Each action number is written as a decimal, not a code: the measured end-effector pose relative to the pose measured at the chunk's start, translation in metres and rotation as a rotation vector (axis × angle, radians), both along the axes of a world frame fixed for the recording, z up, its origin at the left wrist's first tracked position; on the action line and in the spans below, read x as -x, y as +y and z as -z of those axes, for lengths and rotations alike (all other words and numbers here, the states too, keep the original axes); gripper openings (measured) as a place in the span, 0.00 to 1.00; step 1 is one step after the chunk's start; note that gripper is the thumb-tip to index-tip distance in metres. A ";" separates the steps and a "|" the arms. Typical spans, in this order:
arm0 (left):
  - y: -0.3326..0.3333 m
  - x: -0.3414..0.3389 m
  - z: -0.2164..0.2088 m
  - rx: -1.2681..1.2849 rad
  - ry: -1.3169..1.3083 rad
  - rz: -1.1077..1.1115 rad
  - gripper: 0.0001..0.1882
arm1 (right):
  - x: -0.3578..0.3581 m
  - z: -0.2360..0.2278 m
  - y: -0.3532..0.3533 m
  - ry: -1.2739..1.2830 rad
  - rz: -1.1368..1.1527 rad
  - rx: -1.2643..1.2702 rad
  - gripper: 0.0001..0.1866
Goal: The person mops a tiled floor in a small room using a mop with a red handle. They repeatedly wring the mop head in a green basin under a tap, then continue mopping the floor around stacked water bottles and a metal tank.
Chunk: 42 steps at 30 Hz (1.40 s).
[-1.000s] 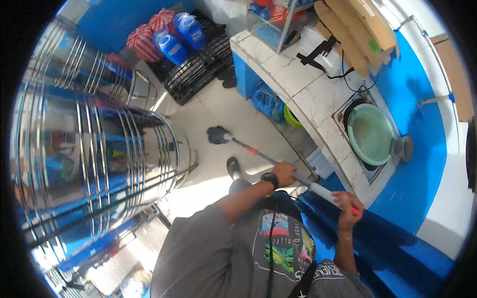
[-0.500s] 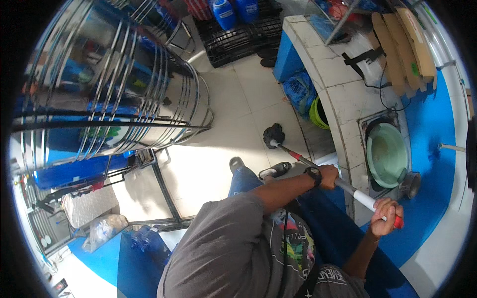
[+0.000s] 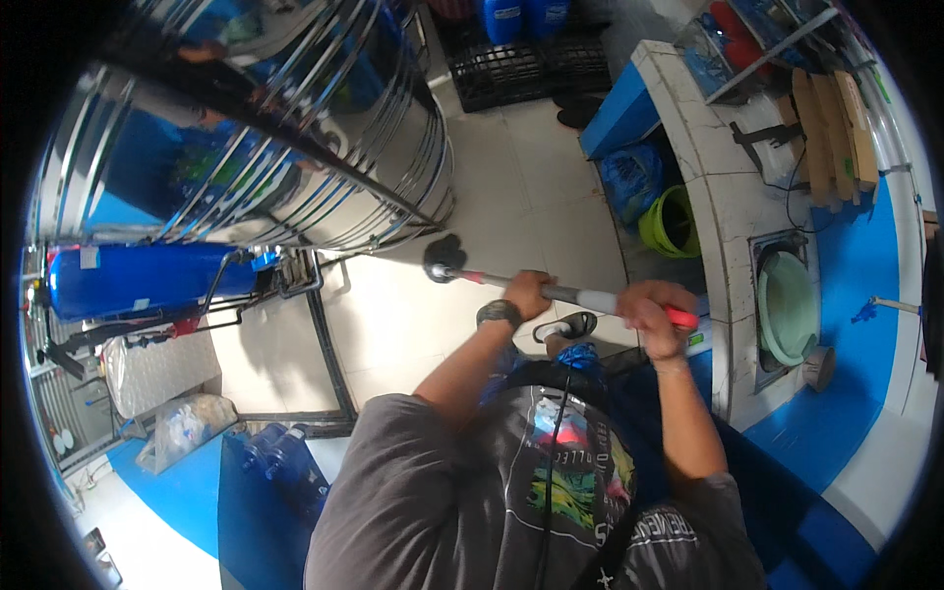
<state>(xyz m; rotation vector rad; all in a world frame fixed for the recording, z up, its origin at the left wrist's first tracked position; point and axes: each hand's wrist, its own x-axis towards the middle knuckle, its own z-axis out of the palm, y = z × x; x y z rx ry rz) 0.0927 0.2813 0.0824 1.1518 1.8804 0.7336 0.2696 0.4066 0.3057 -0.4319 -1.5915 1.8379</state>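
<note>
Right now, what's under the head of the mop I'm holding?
The dark mop head rests on pale floor tiles, close beside the big steel tank. The left hand and right hand grip its handle. The tile directly beneath the head is covered.

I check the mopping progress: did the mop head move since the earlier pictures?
Yes. The mop head moved across the floor toward the steel tank, now at its base.

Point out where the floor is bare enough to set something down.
Bare tiled floor lies between the steel tank and the mop head. The strip by the counter is crowded: green bucket, blue bag.
</note>
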 end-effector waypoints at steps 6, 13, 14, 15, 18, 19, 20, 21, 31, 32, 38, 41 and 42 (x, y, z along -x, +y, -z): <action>-0.152 0.082 0.047 0.048 0.206 -0.387 0.16 | 0.081 0.055 -0.099 -0.181 -0.382 0.046 0.06; -0.216 0.092 0.048 0.026 0.294 -0.498 0.17 | 0.103 0.056 -0.130 -0.150 -0.646 0.010 0.08; -0.210 0.090 0.042 -0.010 0.293 -0.558 0.18 | 0.105 0.050 -0.125 -0.169 -0.657 -0.001 0.08; -0.201 0.089 0.036 -0.025 0.284 -0.567 0.18 | 0.108 0.042 -0.119 -0.172 -0.661 -0.003 0.08; -0.168 0.089 0.014 -0.076 0.266 -0.584 0.18 | 0.116 0.014 -0.089 -0.185 -0.638 -0.066 0.07; -0.153 0.086 0.009 -0.061 0.229 -0.569 0.17 | 0.118 0.005 -0.076 -0.174 -0.585 -0.086 0.10; -0.137 0.085 0.004 -0.048 0.172 -0.527 0.16 | 0.119 -0.004 -0.062 -0.163 -0.533 -0.103 0.12; -0.119 0.084 0.000 -0.027 0.104 -0.492 0.16 | 0.120 -0.012 -0.046 -0.173 -0.496 -0.139 0.15; 0.078 0.098 -0.032 0.142 -0.008 -0.106 0.21 | 0.136 -0.038 0.138 -0.141 -0.335 0.041 0.11; 0.088 0.103 -0.037 0.149 -0.017 -0.086 0.21 | 0.140 -0.040 0.150 -0.111 -0.337 0.058 0.11; 0.144 0.116 -0.060 -0.023 0.020 -0.087 0.19 | 0.155 -0.072 0.192 -0.091 -0.372 -0.111 0.14; 0.172 0.109 -0.069 -0.341 0.002 -0.174 0.18 | 0.149 -0.094 0.198 -0.130 -0.349 -0.220 0.12; 0.181 0.106 -0.071 -0.368 -0.001 -0.162 0.18 | 0.146 -0.102 0.197 -0.133 -0.305 -0.237 0.11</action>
